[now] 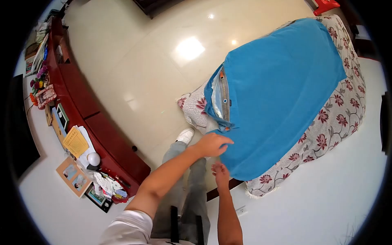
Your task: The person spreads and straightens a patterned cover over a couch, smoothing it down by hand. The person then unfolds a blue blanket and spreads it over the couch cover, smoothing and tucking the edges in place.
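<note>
A large blue fabric piece (281,90) lies spread over a long seat. Its near left end has a gaping opening with a grey zipper (224,96), a pale lining and small orange ends. My left hand (212,145) hovers at the lower left edge of the blue fabric, thumb and forefinger apart, with nothing visible between them. Just below it, beside the same edge, is my right hand (221,173). Its fingers are curled together; whether they pinch a bit of the fabric cannot be made out.
A cream floral cover (322,139) drapes the seat beneath the fabric. To the left stands a long dark red cabinet (108,132) bearing a photo frame (74,175), a yellow booklet (76,141) and flowers (41,83). Shiny tiles (147,53) form the floor.
</note>
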